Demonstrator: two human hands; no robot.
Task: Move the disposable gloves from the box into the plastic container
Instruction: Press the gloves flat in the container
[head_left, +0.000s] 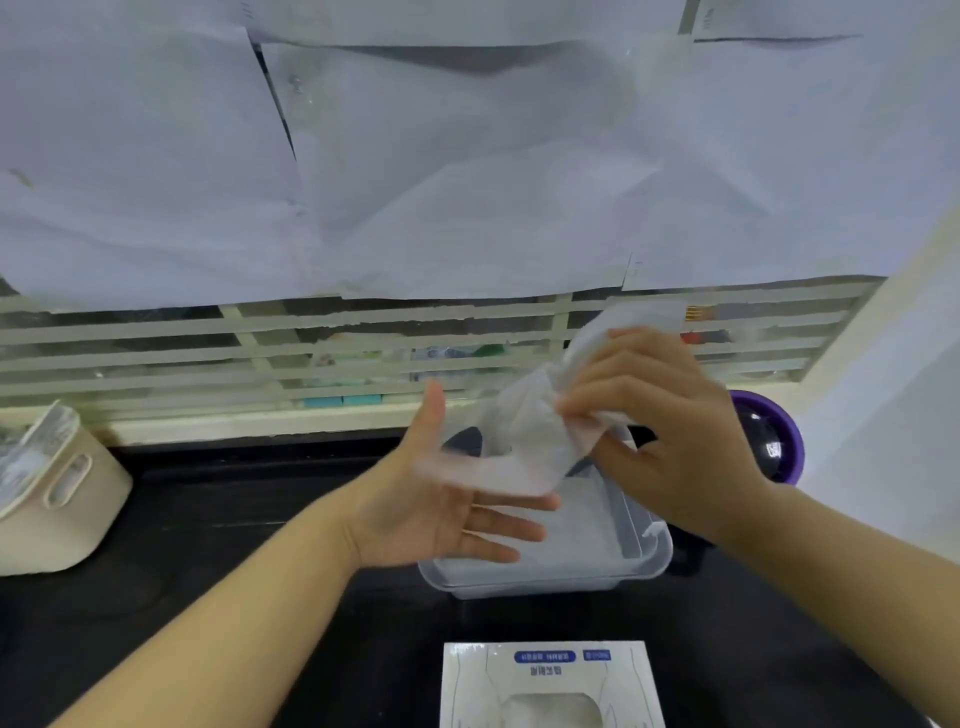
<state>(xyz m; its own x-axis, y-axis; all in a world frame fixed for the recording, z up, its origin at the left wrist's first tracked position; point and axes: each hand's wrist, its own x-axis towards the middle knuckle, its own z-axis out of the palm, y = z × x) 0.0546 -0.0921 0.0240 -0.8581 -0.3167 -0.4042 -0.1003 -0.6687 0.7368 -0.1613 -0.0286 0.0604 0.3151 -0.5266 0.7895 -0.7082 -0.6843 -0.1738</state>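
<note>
Gloves (519, 441), number unclear, pinched in right hand (670, 431), left hand (441, 504) straight-fingered beneath, one plastic container (545, 582), one box (545, 675).

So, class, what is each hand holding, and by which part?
The right hand pinches the disposable gloves near their bunched middle; the left hand is open, gripping nothing.

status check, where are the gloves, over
Right hand grips a wad of disposable gloves over the plastic container. Left hand open, palm up beneath them. Glove box nearer the camera; only that left hand between gloves and container.
</note>
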